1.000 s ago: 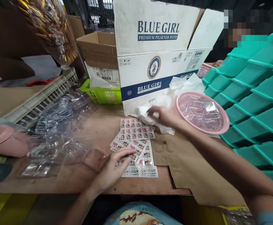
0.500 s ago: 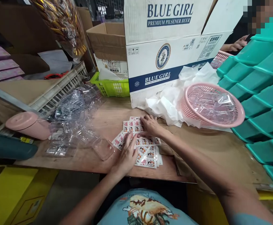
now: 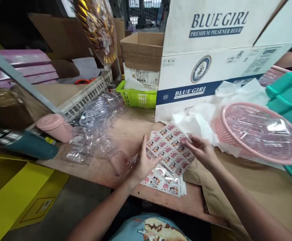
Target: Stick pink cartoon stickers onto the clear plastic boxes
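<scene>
My right hand point(image 3: 203, 150) pinches the right edge of a sticker sheet point(image 3: 172, 147) printed with small cartoon animals and pink marks. The sheet is tilted up above a stack of similar sticker sheets point(image 3: 172, 187) on the table. At the sheet's left side is my left hand point(image 3: 146, 164), its fingers stretched and the thumb pointing across toward the sheet. A clear plastic case point(image 3: 121, 163) lies just left of my left hand, beside a heap of clear plastic cases point(image 3: 95, 117).
A pink basket point(image 3: 226, 134) of clear plastic pieces stands right, by crumpled white paper point(image 3: 196, 120). Behind rises a white beer carton point(image 3: 186, 110) beside a green basket point(image 3: 141, 98). Teal bins point(image 3: 289, 93) and another person's arm point(image 3: 290, 61) are at far right; a teal bottle point(image 3: 32, 145) lies left.
My right hand has lifted the top sticker sheet's right side off the stack. My left hand has opened its fingers at the left. The camera view has turned left.
</scene>
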Demonstrator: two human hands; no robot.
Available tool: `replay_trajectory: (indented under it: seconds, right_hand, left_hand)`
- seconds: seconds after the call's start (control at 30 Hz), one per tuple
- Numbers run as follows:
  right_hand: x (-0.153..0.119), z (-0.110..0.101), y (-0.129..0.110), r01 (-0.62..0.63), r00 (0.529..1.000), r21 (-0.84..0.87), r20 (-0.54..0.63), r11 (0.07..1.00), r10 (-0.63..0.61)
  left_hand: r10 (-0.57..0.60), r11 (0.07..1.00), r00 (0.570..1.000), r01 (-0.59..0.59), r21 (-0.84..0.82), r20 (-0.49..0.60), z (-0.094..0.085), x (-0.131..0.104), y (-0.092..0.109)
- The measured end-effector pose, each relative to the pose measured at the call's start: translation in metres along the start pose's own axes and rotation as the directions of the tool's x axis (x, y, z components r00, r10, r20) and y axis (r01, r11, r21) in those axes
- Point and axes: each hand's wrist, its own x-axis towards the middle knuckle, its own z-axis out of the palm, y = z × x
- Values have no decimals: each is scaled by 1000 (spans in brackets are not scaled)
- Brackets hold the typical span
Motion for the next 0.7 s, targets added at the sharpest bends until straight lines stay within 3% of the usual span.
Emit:
replay_trajectory:
  seconds: [0.07,0.13,0.27,0.37,0.43,0.5,0.57,0.63,0.7]
  right_hand:
    - [-7,-3,-12,-196,978,213,113,957,175]
    - [-9,-5,-21,-308,946,296,198,904,257]
    - [-9,-6,-22,-368,925,329,221,869,308]
    - [-9,-1,-16,-391,906,308,295,867,304]
    - [-11,6,-15,-302,941,239,227,923,250]
    - [-15,15,-18,-49,999,40,-12,998,50]
    - [-19,28,-23,214,955,-254,-148,943,-256]
    - [-23,42,-28,370,900,-422,-58,828,-432]
    - [-24,54,-29,438,881,-443,38,782,-472]
  left_hand:
    - [-142,949,982,170,-265,122,5,11,7]
    - [-235,851,941,321,-415,245,9,16,13]
    - [-355,709,892,452,-541,281,8,18,20]
    - [-396,677,864,503,-537,309,1,23,21]
    - [-405,684,847,531,-500,345,-1,24,20]
    - [-406,698,847,530,-481,344,0,22,19]
    - [-384,735,870,490,-468,308,2,18,17]
    - [-332,793,901,426,-435,278,4,14,15]
    - [-259,869,930,343,-356,262,4,12,13]
